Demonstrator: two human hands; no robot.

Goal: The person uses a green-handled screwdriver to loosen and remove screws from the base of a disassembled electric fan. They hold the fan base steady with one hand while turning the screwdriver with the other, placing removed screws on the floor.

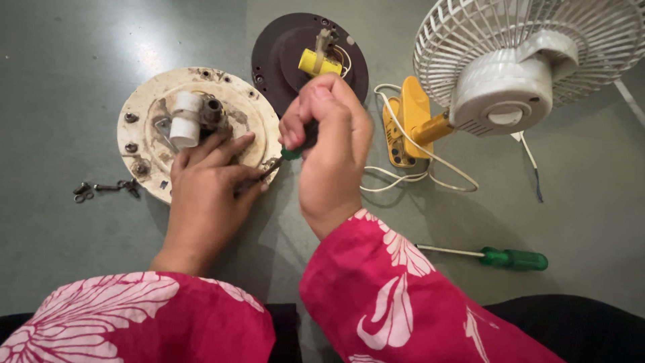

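While left hand [205, 181] steadies plate [198, 131], right grip [329, 144] clasps screwdriver [290, 153].

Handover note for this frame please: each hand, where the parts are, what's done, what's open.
Left hand: flat on the cream round plate, pinning it to the floor beside the white cylinders.
Right hand: fist shut on a green-handled screwdriver, tip down at the plate's right edge.
Around: dark round plate with yellow part lies apart; fan head with yellow bracket and white cord at right; second green screwdriver lies unused; small metal bits at left.
Done: the two plates lie separated.
Open: screws remain on the cream plate's left rim.
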